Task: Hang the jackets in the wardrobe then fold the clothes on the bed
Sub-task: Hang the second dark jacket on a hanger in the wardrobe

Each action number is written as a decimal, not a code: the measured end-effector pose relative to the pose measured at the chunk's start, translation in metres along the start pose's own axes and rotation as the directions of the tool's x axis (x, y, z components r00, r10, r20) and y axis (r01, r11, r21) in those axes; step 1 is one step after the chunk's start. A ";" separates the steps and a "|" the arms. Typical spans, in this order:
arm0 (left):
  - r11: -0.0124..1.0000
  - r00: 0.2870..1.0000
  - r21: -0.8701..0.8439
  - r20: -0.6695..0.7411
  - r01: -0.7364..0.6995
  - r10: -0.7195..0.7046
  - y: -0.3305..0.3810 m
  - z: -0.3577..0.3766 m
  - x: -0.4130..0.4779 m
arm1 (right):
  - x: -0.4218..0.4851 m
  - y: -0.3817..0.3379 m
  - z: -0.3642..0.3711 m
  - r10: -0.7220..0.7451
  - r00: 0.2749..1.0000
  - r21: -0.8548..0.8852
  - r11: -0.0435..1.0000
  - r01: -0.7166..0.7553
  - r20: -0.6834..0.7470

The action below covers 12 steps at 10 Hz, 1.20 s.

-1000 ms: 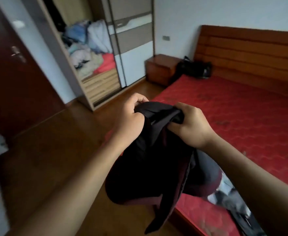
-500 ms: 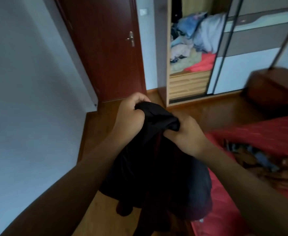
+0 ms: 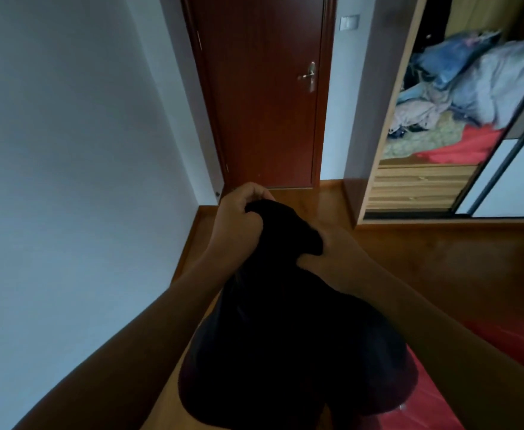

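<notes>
left hand [image 3: 239, 214] raised, fingers curled round top of dark jacket [image 3: 285, 330] | jacket bunched, hanging below both hands over floor [image 3: 446, 262], lower edge cut off | right hand [image 3: 335, 249] gripping same fabric, fingertips buried | wardrobe [image 3: 434, 169] open, blurred

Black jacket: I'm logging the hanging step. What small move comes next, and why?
Probably step toward the open wardrobe, ahead on the right: left hand and right hand both grip the bunched black jacket at its top, not yet hung.
</notes>
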<state>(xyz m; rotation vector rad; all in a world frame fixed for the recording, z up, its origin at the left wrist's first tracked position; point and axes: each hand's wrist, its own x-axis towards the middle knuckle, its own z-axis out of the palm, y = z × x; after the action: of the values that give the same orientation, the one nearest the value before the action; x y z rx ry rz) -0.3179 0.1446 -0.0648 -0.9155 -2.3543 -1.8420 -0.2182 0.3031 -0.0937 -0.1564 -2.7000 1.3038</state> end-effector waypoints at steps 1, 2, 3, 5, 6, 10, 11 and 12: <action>0.999 1.000 -0.032 0.017 0.005 -0.005 -0.033 0.004 0.065 | 0.062 0.014 -0.004 0.017 1.000 -0.024 1.000 -0.017 -0.004; 0.997 0.998 -0.066 0.059 0.036 -0.032 -0.060 0.008 0.128 | 0.132 0.027 -0.014 0.070 0.996 -0.081 0.994 -0.074 -0.050; 0.992 0.992 -0.111 0.112 0.063 -0.051 -0.079 0.020 0.188 | 0.175 0.041 -0.024 0.099 0.993 -0.052 0.993 -0.102 -0.061; 0.987 0.975 -0.160 0.213 -0.023 0.057 -0.101 0.061 0.302 | 0.259 0.068 -0.056 0.162 0.970 0.044 0.987 -0.157 -0.181; 0.977 0.961 -0.212 0.264 -0.020 0.077 -0.109 0.092 0.360 | 0.299 0.092 -0.081 0.182 0.956 0.109 0.981 -0.160 -0.230; 0.968 0.907 -0.247 0.414 0.034 0.074 -0.135 0.215 0.553 | 0.437 0.184 -0.193 0.249 0.885 0.147 0.967 -0.207 -0.392; 0.973 0.875 -0.229 0.478 0.038 0.078 -0.139 0.259 0.589 | 0.451 0.209 -0.223 0.312 0.838 0.141 0.950 -0.279 -0.448; 0.972 0.828 -0.233 0.549 0.021 0.114 -0.145 0.308 0.620 | 0.460 0.235 -0.252 0.351 0.792 0.139 0.935 -0.327 -0.500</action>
<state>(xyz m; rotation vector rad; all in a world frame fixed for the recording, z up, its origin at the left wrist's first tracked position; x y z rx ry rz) -0.7944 0.6672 -0.0661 -1.7425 -2.3825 -2.0793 -0.6207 0.7132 -0.0869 -0.8927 -2.2312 1.1796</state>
